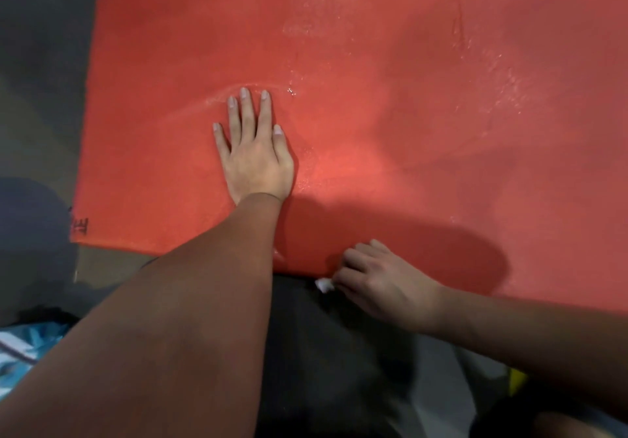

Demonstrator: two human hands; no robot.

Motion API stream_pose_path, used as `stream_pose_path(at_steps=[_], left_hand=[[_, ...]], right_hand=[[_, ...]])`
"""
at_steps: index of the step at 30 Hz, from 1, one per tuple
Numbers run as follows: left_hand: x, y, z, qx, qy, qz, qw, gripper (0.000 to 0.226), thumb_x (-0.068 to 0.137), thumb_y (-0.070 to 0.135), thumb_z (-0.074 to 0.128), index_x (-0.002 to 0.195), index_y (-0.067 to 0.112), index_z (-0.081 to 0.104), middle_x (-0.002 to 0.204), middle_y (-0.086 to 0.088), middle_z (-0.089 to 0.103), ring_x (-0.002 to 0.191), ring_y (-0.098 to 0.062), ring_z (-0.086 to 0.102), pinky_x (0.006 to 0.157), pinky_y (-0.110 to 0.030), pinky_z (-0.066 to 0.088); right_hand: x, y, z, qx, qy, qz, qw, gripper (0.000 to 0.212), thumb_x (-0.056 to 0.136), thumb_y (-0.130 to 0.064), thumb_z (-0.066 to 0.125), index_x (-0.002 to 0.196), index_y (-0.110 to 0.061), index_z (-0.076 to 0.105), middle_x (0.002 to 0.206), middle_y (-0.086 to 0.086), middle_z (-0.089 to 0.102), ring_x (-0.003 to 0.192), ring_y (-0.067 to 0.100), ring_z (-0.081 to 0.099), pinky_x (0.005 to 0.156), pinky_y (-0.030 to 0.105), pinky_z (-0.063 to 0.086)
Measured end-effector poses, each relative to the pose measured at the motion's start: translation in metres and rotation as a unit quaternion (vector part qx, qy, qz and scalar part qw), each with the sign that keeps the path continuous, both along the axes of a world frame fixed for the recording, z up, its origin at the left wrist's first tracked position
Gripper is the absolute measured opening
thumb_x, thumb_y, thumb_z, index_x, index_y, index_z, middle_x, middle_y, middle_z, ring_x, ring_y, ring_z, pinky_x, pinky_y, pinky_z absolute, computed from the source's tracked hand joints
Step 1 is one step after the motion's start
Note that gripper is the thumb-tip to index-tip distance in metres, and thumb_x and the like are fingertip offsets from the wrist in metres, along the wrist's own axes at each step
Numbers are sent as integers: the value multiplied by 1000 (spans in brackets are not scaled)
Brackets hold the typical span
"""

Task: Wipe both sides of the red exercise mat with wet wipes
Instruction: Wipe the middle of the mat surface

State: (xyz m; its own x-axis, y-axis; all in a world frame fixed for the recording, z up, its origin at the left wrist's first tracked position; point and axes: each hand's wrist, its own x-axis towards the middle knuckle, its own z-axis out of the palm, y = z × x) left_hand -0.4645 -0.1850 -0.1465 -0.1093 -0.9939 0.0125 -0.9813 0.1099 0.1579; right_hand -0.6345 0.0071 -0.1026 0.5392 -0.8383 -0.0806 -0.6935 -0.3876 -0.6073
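Here the red exercise mat [441, 114] lies flat on the grey floor [37, 63], glistening with wet streaks. My left hand [255, 155] presses it palm-down, fingers straight and spread. My right hand [380, 284] curls at the mat's near edge, pinching a crumpled white wet wipe [324, 284].

Single view, head-worn, wide-angle. Camera looked steeply down and forward, close over the red exercise mat [407, 131], which filled the upper frame. Left hand [255, 155] sat near centre, right hand [377, 284] at the mat's near edge.
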Motion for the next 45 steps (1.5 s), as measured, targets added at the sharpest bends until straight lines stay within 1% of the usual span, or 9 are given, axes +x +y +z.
stream_pose_path(at_steps=[3, 10, 17, 21, 25, 31, 34, 38, 45], left_hand=[[-1, 1, 0, -2, 0, 0, 1000, 60, 104, 35, 26, 163, 28, 23, 171, -1, 15, 158, -21, 7, 127, -52, 6], [-1, 1, 2, 1, 2, 1, 1000, 60, 104, 35, 27, 163, 27, 23, 171, 0, 14, 158, -20, 7, 127, -52, 6], [-1, 1, 1, -10, 4, 1, 1000, 59, 104, 33, 31, 163, 26, 25, 171, -1, 16, 158, -20, 8, 127, -51, 7], [-1, 2, 0, -17, 1, 3, 1000, 59, 104, 33, 31, 162, 26, 26, 171, -1, 16, 158, -20, 9, 127, -51, 7], [-4, 1, 2, -15, 7, 7, 1000, 59, 102, 32, 36, 160, 26, 32, 169, -3, 25, 157, -22, 17, 126, -52, 12], [-25, -29, 29, -55, -36, 12, 998, 44, 87, 36, 48, 120, 12, 65, 125, -16, 61, 116, -37, 55, 99, -54, 42], [-51, -68, 29, -57, 40, -21, 997, 48, 95, 34, 44, 138, 20, 58, 150, -9, 50, 141, -28, 43, 115, -52, 28], [-77, -86, 7, 19, 42, -24, 999, 57, 105, 35, 23, 162, 28, 24, 171, -1, 13, 159, -19, 4, 126, -55, 3], [-80, -90, -4, -13, 13, -11, 1000, 59, 104, 35, 21, 162, 28, 24, 171, 1, 15, 158, -18, 6, 127, -53, 5]], right_hand=[[-17, -9, -1, -25, -18, 59, 998, 36, 109, -32, 36, 103, -18, 69, 91, 3, 58, 85, 24, 55, 75, 37, 36], [-33, -108, -16, -58, 28, -211, 975, 27, 95, -27, 51, 89, -9, 70, 84, 11, 61, 76, 36, 63, 68, 40, 44], [-24, -55, -3, -27, -23, -27, 999, 39, 105, -38, 40, 92, -14, 67, 85, 5, 55, 79, 25, 53, 71, 40, 34], [-43, -135, -23, -145, 22, -192, 970, 23, 95, -27, 51, 86, -12, 66, 82, 11, 59, 75, 34, 62, 67, 42, 42], [-65, -160, -34, -149, -14, -291, 945, 11, 97, -20, 60, 97, -13, 69, 91, 7, 59, 89, 30, 59, 75, 36, 33], [-62, -161, -34, -148, 36, -272, 950, 18, 99, -23, 52, 97, -8, 63, 90, 12, 53, 84, 35, 55, 72, 46, 39], [-63, -161, -34, -144, 22, -277, 950, 22, 101, -27, 54, 98, -9, 66, 91, 9, 57, 85, 32, 57, 72, 45, 38], [-66, -164, -29, -149, -26, -267, 952, 18, 99, -33, 63, 96, -17, 70, 90, 0, 60, 85, 23, 58, 74, 37, 35], [-86, -188, -25, -136, -23, -139, 981, 16, 100, -26, 61, 92, -17, 71, 88, 1, 60, 80, 25, 57, 69, 41, 40]])
